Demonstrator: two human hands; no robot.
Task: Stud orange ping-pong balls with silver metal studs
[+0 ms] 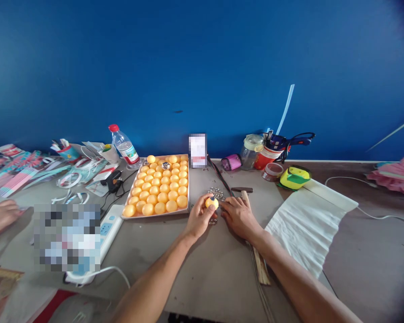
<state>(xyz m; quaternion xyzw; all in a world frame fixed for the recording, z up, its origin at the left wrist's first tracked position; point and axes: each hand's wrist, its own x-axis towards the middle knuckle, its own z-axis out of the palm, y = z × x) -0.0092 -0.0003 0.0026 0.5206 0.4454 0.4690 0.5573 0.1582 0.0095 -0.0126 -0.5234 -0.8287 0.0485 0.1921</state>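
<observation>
In front of the ball tray [161, 215], room for passage is offered over the surface [143, 244], bounded leftward by the power strip [110, 229] and rightward by the left forearm [161, 273]. Right of the tray, a lane is left before the hands [197, 217], but its far end is obstructed by the upright card [198, 151]. Behind the tray, reach is barred by the blue wall [175, 80]; at its rear left corner, by the bottle [124, 148].
</observation>
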